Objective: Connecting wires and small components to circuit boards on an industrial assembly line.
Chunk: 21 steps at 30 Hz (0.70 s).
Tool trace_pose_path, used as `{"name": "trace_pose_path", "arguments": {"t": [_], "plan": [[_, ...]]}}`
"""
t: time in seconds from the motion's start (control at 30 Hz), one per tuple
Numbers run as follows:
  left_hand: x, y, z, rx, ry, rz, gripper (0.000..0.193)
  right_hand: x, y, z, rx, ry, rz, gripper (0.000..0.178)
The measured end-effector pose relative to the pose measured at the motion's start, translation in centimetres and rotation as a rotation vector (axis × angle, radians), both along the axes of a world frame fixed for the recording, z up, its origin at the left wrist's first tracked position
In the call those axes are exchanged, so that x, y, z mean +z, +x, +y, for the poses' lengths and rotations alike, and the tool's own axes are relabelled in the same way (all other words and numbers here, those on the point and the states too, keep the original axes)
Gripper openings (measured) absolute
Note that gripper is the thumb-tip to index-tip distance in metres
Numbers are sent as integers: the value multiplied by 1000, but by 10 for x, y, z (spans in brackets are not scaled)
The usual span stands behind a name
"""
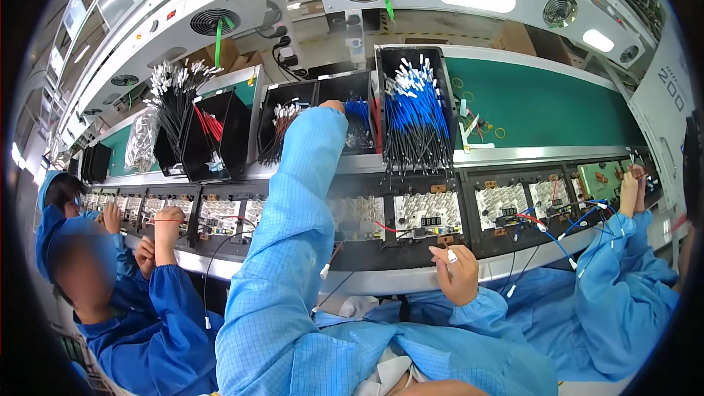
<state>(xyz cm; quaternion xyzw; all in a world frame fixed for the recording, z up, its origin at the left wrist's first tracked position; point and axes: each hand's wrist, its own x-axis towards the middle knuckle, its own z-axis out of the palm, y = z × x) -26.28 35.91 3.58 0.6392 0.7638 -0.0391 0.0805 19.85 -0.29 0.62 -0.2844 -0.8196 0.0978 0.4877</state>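
Note:
My left arm reaches up across the line, and my left hand (334, 105) is at the black bin (345, 88) holding blue-ended wires. Only the back of that hand shows past the sleeve; its fingers are hidden. Low on the right, near the edge of the line, my right hand (457, 276) is closed in a pinch on a wire with a white connector (452, 256). Just beyond it lies a white circuit board (429, 214) with a small digit display, set in a black tray. Another board (357, 217) sits left of it, partly behind my sleeve.
A bin of blue and black wires (418, 114) stands beyond the boards, with brown wires (286, 121) and black wires (172, 103) further left. A co-worker in dark blue (158, 330) works at left; another's light-blue sleeve (612, 271) is at right. Wires (546, 229) hang over the edge.

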Motion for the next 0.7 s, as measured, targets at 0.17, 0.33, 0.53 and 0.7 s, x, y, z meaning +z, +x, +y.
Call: {"name": "trace_pose_path", "arguments": {"t": [0.17, 0.33, 0.53, 0.7], "plan": [[49, -17, 6, -137, -298, -225, 25, 2, 1, 2, -11, 0, 27, 27], [39, 22, -16, -39, 13, -43, 23, -1, 2, 3, -14, 5, 26, 29], [77, 64, -52, 122, 370, 188, 18, -1, 0, 7, -14, 5, 46, 29], [70, 32, -30, 107, 216, 133, 26, 8, -8, 13, 27, 43, 72, 27]]}}
